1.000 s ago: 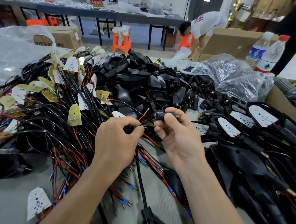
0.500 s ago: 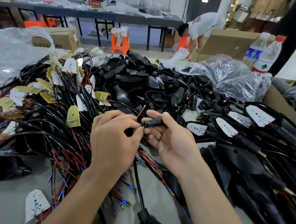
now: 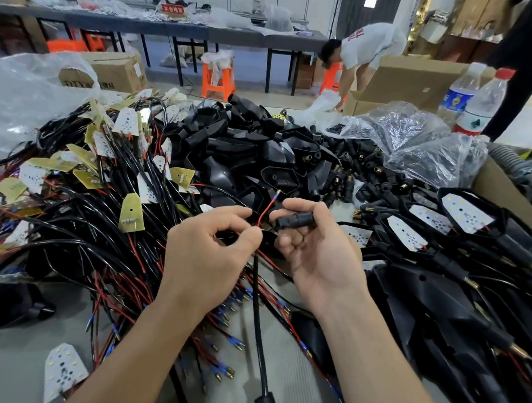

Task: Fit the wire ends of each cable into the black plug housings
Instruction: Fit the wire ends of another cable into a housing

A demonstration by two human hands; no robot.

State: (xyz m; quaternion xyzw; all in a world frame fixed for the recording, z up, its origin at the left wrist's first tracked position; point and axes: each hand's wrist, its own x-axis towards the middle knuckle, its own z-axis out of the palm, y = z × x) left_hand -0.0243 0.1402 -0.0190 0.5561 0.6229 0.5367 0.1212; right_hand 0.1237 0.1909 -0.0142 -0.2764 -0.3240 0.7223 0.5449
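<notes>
At frame centre, the right hand (image 3: 317, 256) clamps its fingers (image 3: 304, 205) on a black plug housing (image 3: 296, 220), its mouth facing the wire ends (image 3: 266, 209) pinched by the left hand (image 3: 212, 254), seemingly aligned for insertion.

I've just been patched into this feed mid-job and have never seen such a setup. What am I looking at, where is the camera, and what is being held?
No machine here: a person works with bare hands, filmed by one camera worn on their head, looking down. The left hand pinches a black sheathed cable where its wires emerge; a thin red wire sticks up. The right hand grips a small black cylindrical plug housing. On the grey table lie tangled black cables, black plastic shells and loose plug housings.
</notes>
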